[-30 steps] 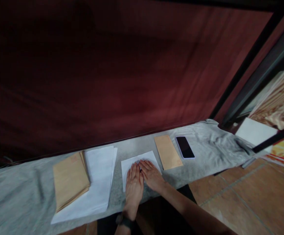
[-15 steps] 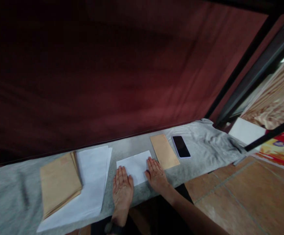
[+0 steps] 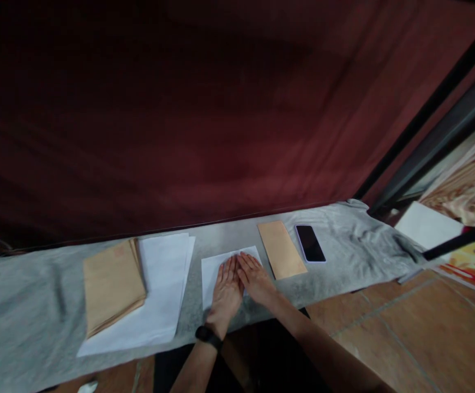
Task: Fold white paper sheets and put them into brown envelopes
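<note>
A sheet of white paper [image 3: 210, 275], apparently folded, lies on the grey cloth in front of me. Flat on its middle rests my left hand [image 3: 228, 286], fingers stretched out and a dark band on the wrist. Beside it, touching along the fingers, my right hand [image 3: 256, 278] lies flat on the paper too. The hands cover much of the sheet's centre and lower edge. Just right of the paper is a single brown envelope [image 3: 282, 250].
Left of the hands, a stack of brown envelopes [image 3: 114, 286] sits on larger white sheets [image 3: 166, 295]. A phone [image 3: 310, 243] lies right of the single envelope. The narrow grey cloth [image 3: 352, 256] runs along a dark red wall or curtain [image 3: 204, 136].
My hands have come together from the paper's two sides to its middle, both still flat. The whole view has shifted slightly.
</note>
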Available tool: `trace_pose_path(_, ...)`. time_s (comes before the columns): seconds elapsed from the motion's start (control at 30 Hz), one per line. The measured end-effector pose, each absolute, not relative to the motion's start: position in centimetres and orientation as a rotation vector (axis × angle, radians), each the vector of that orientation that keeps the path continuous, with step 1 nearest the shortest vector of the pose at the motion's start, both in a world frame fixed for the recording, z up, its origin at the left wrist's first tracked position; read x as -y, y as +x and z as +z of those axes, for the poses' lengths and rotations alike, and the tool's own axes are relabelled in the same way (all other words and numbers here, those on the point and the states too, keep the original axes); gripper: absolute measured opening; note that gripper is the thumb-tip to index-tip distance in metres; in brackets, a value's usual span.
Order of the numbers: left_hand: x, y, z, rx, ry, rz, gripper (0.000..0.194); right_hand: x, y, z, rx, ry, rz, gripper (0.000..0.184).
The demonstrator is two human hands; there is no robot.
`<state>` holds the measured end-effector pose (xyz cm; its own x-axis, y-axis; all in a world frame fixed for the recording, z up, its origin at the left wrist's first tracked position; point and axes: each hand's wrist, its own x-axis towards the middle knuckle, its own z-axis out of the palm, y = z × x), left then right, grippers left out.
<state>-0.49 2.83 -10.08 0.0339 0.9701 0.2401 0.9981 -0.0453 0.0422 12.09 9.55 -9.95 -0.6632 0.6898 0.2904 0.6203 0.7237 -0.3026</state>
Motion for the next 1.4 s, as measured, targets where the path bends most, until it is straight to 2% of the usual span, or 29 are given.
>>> trace_pose_path(0.43,-0.6,-2.9,-10.1,2.183,-2.087,-0.284,0.066,-9.5,12.9,-12.6,2.495,-1.127,0.112,0.053)
trace_pose_path(0.63,-0.6,-2.7,-10.2,2.182,-2.085,-0.288,0.065,-10.3,12.6,-12.2,2.451,-1.208,0.121,0.054)
trace_pose_path(0.9,-0.7,-2.6,-10.2,2.180,-2.088,-0.234,0.063,-9.8,10.6,-12.0,2.573,-1.032,0.179,0.049)
trace_pose_path(1.4,-1.2,-2.6,-10.4,2.251,-2.003,-0.302,0.057,-9.5,12.1,-12.9,2.354,-1.236,0.040,0.055)
